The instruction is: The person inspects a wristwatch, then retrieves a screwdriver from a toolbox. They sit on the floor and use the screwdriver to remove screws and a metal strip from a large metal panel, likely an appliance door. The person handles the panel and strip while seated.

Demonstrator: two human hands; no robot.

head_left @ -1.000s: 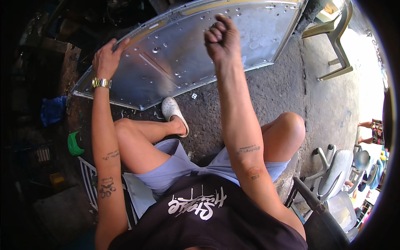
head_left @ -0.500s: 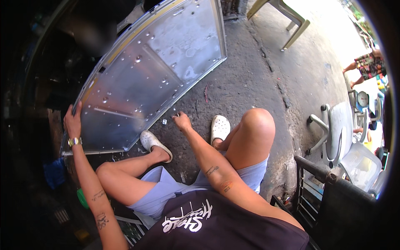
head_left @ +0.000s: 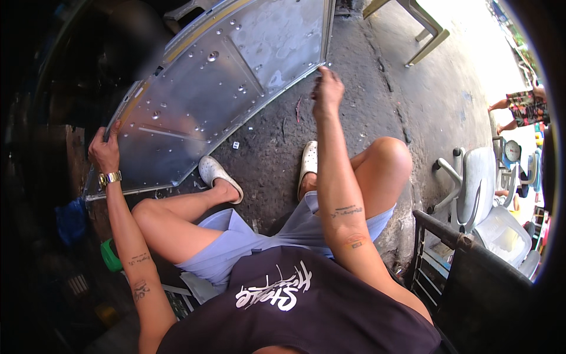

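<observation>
A large, bare metal panel (head_left: 188,106) with a curved outer rim, small holes and dents stands tilted in front of me. My left hand (head_left: 105,152), with a metal watch at the wrist, grips its left edge, thumb on the near side. At the panel's right lower corner is my right hand (head_left: 328,91), arm stretched forward and fingers curled together. A tiny pale bit shows by its fingertips; I cannot make out what the fingers hold, or whether they touch the panel.
White clogs (head_left: 219,178) are on my feet, on the dark rough floor (head_left: 277,159). A small white piece (head_left: 236,145) lies near the panel. Plastic chair legs (head_left: 430,41) stand at the far right; a grey office chair (head_left: 476,183) and a black-framed seat (head_left: 471,259) are nearer. Another person (head_left: 525,109) is at the right.
My right hand has moved forward and right, from low over the floor between my feet to the panel's right corner. My left hand keeps its hold on the panel's edge.
</observation>
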